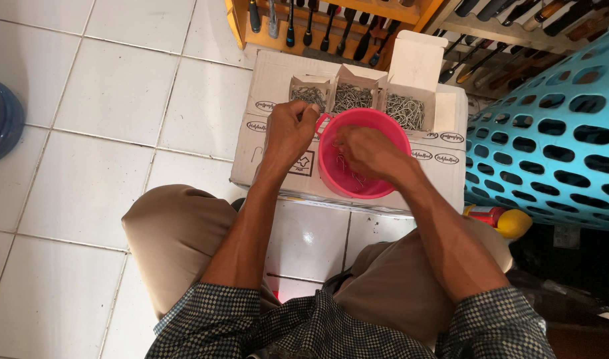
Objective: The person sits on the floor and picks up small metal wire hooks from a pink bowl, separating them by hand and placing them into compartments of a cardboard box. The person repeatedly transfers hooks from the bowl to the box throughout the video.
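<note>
1. The left hand [288,133] hovers over the cardboard carton [278,80], just beside the pink bucket's handle, fingers curled narrow around what look like small metal hooks
2. The right hand [369,151] dips into the pink plastic bucket [331,176], fingers bent down among a few metal hooks [353,178]; whether they pinch one I cannot tell
3. The bucket stands near the carton's front edge
4. Three small open boxes [353,96] of metal hooks line the carton's back edge
5. A turquoise perforated basket [557,133] stands beside the carton's right edge
</note>
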